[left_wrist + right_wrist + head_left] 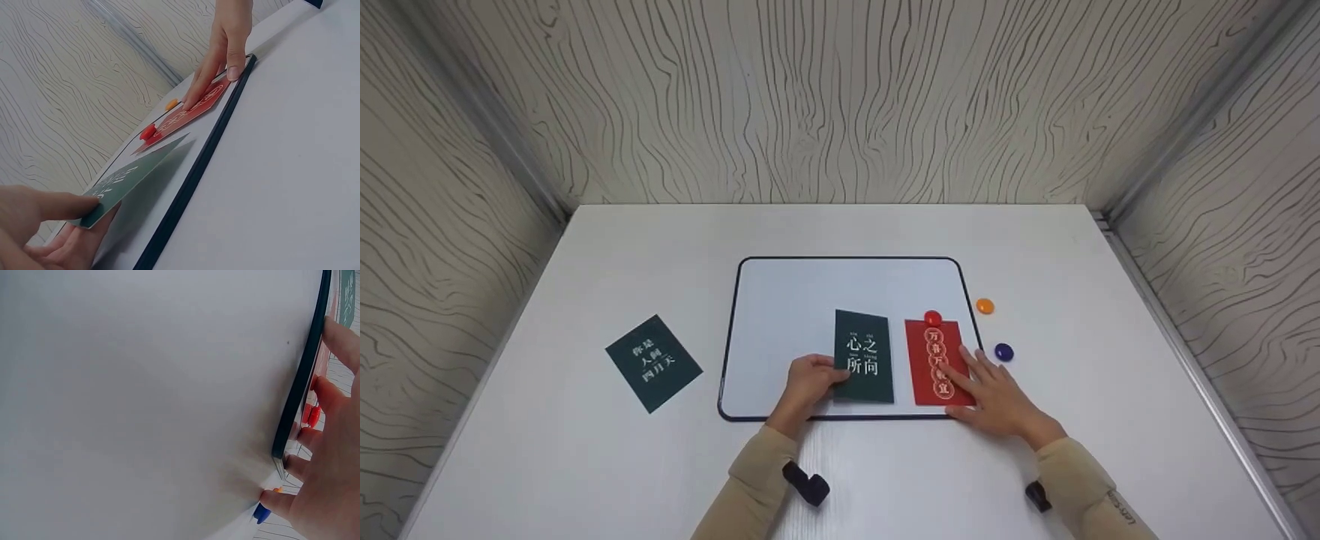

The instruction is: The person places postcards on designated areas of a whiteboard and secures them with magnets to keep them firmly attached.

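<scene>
My left hand [808, 384] pinches the left edge of a dark green card [870, 382] with white characters. In the left wrist view that green card [126, 183] is tilted, raised above the whiteboard [787, 300]. On the board's right side lies a red card [919, 367] with a red round magnet [932, 318] at its top edge. My right hand [997, 401] is spread with straight fingers over the red card's right part and the board's lower right edge. Its fingers touch the red card in the left wrist view.
An orange magnet [985, 306] and a dark blue magnet [1004, 352] lie on the white table [585, 472], right of the board. A second dark green card [652, 394] lies askew to the left. Wood-patterned walls [825, 97] stand around the table.
</scene>
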Available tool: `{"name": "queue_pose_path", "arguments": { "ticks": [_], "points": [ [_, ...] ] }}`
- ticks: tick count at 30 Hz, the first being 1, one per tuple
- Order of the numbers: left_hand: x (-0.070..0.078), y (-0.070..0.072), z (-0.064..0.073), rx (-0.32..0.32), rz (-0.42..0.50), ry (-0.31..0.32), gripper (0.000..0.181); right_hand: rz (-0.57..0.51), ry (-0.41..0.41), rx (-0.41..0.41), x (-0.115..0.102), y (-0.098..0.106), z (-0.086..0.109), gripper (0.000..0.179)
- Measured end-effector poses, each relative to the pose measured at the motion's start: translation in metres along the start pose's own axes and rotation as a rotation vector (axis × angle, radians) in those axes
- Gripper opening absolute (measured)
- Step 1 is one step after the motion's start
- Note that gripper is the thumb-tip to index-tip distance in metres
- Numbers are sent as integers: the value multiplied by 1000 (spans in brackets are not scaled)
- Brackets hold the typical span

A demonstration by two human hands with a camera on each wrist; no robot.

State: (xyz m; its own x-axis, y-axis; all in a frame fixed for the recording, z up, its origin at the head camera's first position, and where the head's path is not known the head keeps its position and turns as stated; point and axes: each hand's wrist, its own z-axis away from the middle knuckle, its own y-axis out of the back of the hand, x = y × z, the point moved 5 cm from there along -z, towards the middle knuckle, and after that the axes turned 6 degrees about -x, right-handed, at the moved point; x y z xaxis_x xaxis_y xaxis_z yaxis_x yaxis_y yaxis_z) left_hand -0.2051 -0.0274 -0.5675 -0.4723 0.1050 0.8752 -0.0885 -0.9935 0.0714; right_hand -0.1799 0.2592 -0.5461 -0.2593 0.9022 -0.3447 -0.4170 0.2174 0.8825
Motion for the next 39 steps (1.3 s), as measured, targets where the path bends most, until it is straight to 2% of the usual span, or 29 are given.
{"name": "queue_pose_path", "arguments": {
  "ticks": [7,13,15,20,28,34,39],
  "points": [
    [-1,-4,0,12,-2,-25,22,-4,3,-3,0,0,-1,70],
    [-1,-5,1,47,-35,-40,19,7,-2,-4,0,-1,-1,70],
    [1,-5,2,60,-60,-67,19,7,-2,0,0,0,0,70],
    [6,-5,5,92,-170,-154,18,-7,-1,11,-1,3,1,70],
    [12,-5,8,123,-357,-250,21,-2,1,8,1,1,-1,69],
    [16,-5,10,148,-473,-274,24,7,-9,3,3,1,-2,70],
    [17,-4,12,162,-540,-246,26,10,-17,-6,4,1,-2,71]
  ]
}}
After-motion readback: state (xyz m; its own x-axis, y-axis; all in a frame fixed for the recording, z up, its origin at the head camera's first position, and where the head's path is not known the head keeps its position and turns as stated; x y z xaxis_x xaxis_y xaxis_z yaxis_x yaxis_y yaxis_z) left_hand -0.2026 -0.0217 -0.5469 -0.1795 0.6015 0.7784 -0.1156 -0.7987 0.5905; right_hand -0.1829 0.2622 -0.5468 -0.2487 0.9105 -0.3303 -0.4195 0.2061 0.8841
